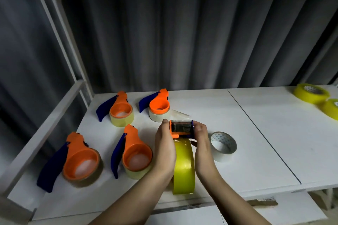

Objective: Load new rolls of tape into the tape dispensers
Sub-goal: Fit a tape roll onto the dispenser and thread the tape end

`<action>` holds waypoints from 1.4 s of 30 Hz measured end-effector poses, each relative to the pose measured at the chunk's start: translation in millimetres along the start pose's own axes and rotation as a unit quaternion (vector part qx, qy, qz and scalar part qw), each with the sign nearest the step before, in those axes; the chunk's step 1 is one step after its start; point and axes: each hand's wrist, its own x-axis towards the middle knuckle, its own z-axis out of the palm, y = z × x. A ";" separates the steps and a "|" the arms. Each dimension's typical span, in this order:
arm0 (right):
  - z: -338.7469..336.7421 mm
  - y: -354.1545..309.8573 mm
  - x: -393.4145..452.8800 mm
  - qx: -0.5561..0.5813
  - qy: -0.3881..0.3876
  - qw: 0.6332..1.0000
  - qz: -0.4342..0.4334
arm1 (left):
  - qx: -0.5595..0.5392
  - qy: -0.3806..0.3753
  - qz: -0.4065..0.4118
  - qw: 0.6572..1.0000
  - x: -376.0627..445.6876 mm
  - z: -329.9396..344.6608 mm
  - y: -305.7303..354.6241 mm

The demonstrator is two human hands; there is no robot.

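Observation:
An orange and blue tape dispenser (181, 129) with a yellow tape roll (183, 168) in it stands on edge near the table's front, held between both hands. My left hand (164, 150) grips its left side, thumb up by the cutter end. On the other side my right hand (201, 144) grips it, fingers curled over the blue edge of the head. A thin clear strip of tape (180, 113) trails from the head toward the back.
Several orange dispensers with blue handles lie loaded on the white table (256, 133): two at the back (118, 109) (158, 105) and two in front (80, 159) (135, 153). A nearly used-up whitish roll (223, 146) stands right of my hands. Two yellow rolls (311, 93) (331, 108) sit far right.

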 end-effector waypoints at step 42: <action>-24.6 -73.6 70.8 -0.097 -0.165 0.975 0.108 | 0.226 -0.144 -0.014 0.963 52.6 -2.0 82.5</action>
